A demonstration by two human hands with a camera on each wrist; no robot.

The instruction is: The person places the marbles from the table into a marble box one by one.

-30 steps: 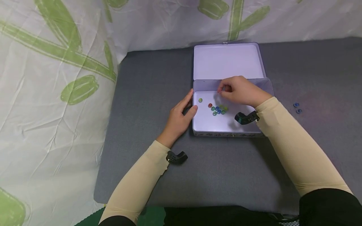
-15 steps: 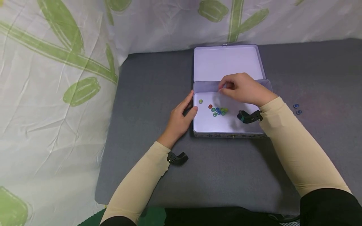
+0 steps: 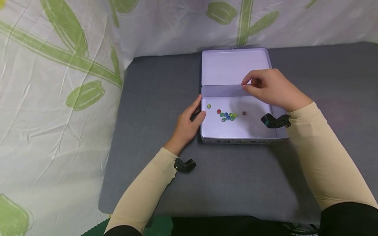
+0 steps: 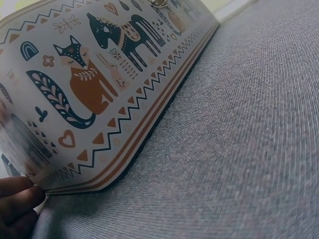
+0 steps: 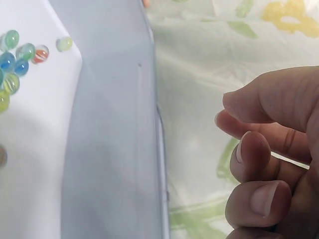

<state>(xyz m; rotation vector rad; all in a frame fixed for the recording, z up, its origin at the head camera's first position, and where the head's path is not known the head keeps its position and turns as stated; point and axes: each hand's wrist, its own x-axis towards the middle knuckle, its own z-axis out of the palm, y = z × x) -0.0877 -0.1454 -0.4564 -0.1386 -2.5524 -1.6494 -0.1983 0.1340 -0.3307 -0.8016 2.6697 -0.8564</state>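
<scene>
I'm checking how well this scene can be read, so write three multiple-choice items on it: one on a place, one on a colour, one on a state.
1. Where does the left hand rest?
A. On the lid
B. Against the left side of the tin
C. Inside the tin

2. What colour is the marble lying between the lone green one and the cluster of marbles?
A. Red
B. Black
C. White

3. What does the right hand hold?
A. A marble
B. The lid
C. Nothing that can be seen

Answers:
1. B, since the fingers touch the tin's outer left wall in the head view.
2. A, since it shows red on the white floor of the tin.
3. C, since the right wrist view shows curled fingers with nothing between them.
</scene>
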